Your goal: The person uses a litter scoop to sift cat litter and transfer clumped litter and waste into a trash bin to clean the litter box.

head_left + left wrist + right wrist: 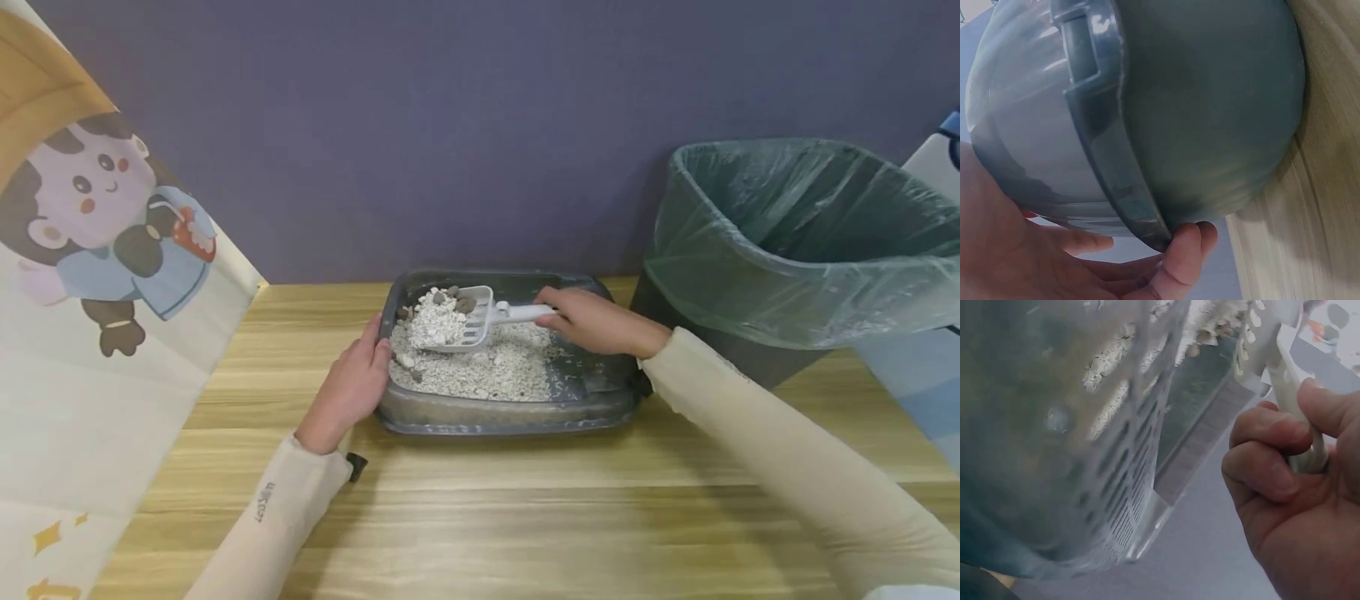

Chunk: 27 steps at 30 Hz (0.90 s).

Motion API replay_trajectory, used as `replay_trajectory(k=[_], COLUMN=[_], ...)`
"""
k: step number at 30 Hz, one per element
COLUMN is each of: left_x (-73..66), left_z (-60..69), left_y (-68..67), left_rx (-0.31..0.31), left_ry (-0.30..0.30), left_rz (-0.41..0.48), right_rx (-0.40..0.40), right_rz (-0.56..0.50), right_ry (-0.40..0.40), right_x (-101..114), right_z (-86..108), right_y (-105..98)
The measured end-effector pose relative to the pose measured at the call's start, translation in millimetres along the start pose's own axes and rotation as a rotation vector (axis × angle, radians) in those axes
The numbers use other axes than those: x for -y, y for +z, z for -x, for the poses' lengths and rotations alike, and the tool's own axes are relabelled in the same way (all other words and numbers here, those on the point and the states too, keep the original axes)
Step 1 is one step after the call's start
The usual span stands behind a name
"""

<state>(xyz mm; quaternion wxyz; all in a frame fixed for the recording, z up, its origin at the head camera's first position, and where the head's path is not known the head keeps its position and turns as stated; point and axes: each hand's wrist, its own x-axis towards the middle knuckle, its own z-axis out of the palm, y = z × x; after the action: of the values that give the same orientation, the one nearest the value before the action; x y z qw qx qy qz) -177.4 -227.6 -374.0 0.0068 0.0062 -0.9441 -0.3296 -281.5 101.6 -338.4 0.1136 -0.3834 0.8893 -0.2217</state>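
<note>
A white slotted litter scoop point(522, 313), heaped with pale litter point(438, 323) and several brown clumps point(466, 305), is held over the left part of a dark grey litter box point(480, 417). Its handle lies in my right hand point(600, 320), whose curled fingers point(1260, 462) show in the right wrist view. My left hand point(352, 375) grips the box's left rim, the fingertips against the edge in the left wrist view. Pale granules point(487, 367) cover much of the box floor, thinning to the right.
To the right of the box stands a tall dark bin point(690, 342) lined with a translucent green bag point(750, 292). A purple-grey wall point(450, 150) rises behind the wooden table point(487, 517). On the left hangs a panel with a cartoon figure point(112, 208).
</note>
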Motion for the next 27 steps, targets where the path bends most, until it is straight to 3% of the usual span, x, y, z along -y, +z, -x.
replay_trajectory(k=[7,13,21,27], left_x=[3.7,5.8,6.0,2.3], left_z=[0.2,1.0,0.8,0.0], left_y=[-1.2,-3.4,-2.7,-1.4], left_rx=[0.006,0.004,-0.004,0.002], left_ry=[-0.005,-0.008,0.006,0.007], left_rz=[-0.010,-0.009,-0.007,-0.007], right_rx=[-0.171,-0.310,-0.487,-0.565], right_rz=[-0.015,-0.105,-0.203,-0.195], right_ry=[0.004,0.037,0.008,0.033], right_x=[5.1,6.0,-1.7,-2.8], right_z=[34.3,53.5,57.2,58.7], right_y=[11.5,29.7,54.4,64.6])
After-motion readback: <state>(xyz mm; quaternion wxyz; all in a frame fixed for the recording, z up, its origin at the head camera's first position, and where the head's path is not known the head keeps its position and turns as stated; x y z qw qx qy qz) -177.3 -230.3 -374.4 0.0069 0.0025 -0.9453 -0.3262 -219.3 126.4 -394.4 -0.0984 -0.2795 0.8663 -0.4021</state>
